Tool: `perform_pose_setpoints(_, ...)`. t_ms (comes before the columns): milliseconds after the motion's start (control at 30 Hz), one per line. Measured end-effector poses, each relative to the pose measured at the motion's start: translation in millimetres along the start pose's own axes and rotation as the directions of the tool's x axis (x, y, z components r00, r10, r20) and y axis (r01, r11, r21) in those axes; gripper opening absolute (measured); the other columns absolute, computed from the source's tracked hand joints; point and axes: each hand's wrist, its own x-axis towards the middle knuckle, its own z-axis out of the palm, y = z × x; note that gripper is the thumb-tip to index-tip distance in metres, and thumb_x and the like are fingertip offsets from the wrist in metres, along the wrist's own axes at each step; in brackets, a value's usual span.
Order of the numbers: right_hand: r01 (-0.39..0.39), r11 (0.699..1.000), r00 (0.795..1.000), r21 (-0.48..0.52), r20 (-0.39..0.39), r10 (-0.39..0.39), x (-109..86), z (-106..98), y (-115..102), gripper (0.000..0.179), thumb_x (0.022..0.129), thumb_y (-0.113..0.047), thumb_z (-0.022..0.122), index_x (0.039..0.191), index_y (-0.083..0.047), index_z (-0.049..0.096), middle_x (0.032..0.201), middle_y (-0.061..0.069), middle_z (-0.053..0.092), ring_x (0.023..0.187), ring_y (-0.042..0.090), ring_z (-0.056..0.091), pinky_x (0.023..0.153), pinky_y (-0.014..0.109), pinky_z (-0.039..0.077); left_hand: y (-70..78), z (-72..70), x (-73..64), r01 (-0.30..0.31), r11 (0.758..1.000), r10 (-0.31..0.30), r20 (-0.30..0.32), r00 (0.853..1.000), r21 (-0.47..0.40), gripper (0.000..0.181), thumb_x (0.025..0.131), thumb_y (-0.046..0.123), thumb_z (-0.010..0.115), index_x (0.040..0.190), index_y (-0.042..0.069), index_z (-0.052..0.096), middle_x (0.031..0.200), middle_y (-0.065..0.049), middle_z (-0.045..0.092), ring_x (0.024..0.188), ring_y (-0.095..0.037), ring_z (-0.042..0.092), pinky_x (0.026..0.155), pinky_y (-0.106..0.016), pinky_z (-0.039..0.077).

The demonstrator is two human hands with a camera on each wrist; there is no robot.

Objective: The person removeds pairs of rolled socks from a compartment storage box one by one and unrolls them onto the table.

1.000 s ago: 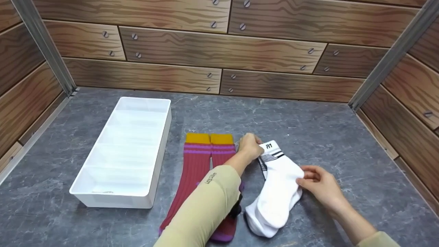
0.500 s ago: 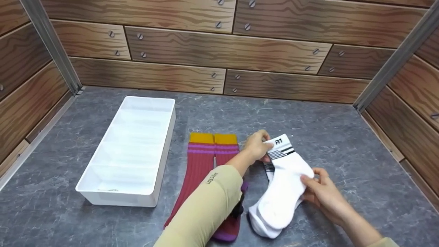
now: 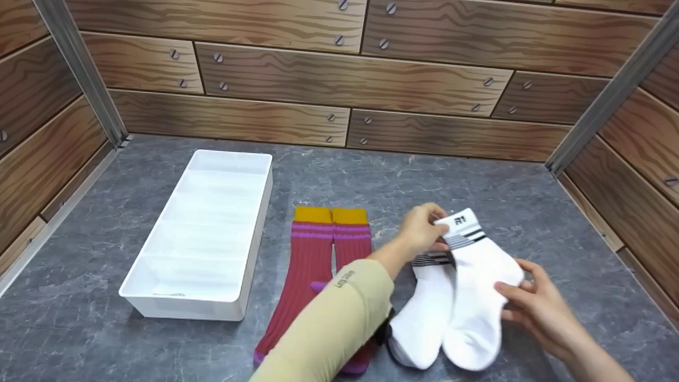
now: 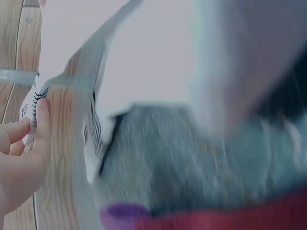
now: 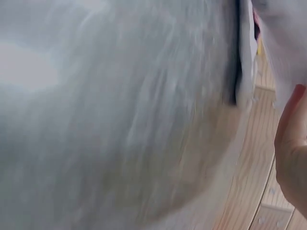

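A white ankle sock (image 3: 477,286) with black stripes and a logo on its cuff is stretched between both hands. My left hand (image 3: 421,231) pinches its cuff, also seen in the left wrist view with the striped cuff (image 4: 40,98) between thumb and fingers. At the heel, my right hand (image 3: 541,307) grips the same sock, thumb on top. The matching white sock (image 3: 427,313) lies to its left, its cuff partly covered by the left hand. In the right wrist view, the right hand (image 5: 293,148) shows at the right edge against white fabric (image 5: 283,43).
Maroon socks (image 3: 310,265) with mustard cuffs and purple toes lie left of the white ones, partly under the left sleeve (image 3: 329,323). Farther left stands a white divided box (image 3: 185,309) on the grey marbled table (image 3: 339,175). Wood-patterned walls (image 3: 265,116) enclose the back and sides.
Both hands have moved right with the upper white sock. It has slid off the lower one, so the two now lie side by side, toes apart, and more of the lower sock shows.
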Motion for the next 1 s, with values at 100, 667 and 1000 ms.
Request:
perform_pose_setpoints(100, -0.044, 0.999, 0.999, -0.006, 0.001, 0.044, -1.4, -14.5, 0.0, 0.079, 0.094, -0.008, 0.059, 0.145, -0.006, -0.001, 0.098, 0.005, 0.058, 0.082, 0.015, 0.065, 0.070, 0.034, 0.056, -0.8, 13.1, -0.1, -0.012, 1.000, 0.012, 0.017, 1.000, 0.006, 0.020, 0.085, -0.015, 0.059, 0.098, 0.000, 0.060, 0.079, -0.010, 0.056, 0.058, -0.020, 0.059, 0.055, -0.027, 0.055)
perform_pose_setpoints(667, -0.058, 0.778, 0.998, -0.625, -0.067, 0.021, 13.3, -25.0, 17.8, 0.077, 0.091, -0.026, 0.066, 0.139, 0.013, 0.021, 0.076, 0.007, 0.058, 0.063, 0.017, 0.060, 0.056, 0.030, 0.052, -13.6, 13.1, -0.5, -0.045, 0.869, -0.048, 0.174, 0.983, 0.493, 0.058, 0.083, 0.000, 0.065, 0.138, 0.012, 0.051, 0.138, 0.002, 0.051, 0.128, -0.012, 0.043, 0.103, -0.025, 0.035)
perform_pose_setpoints(1000, 0.077, 0.389, 0.982, -0.918, 0.001, -0.191, 9.9, -16.4, 2.7, 0.065, 0.088, -0.031, 0.067, 0.124, 0.015, 0.036, 0.072, 0.006, 0.057, 0.063, 0.024, 0.054, 0.054, 0.040, 0.042, 6.8, 0.6, -18.6, -0.119, 0.805, 0.067, 0.110, 0.992, 0.582, 0.048, 0.088, 0.007, 0.058, 0.136, 0.009, 0.051, 0.130, -0.002, 0.057, 0.120, -0.013, 0.051, 0.098, -0.023, 0.040)
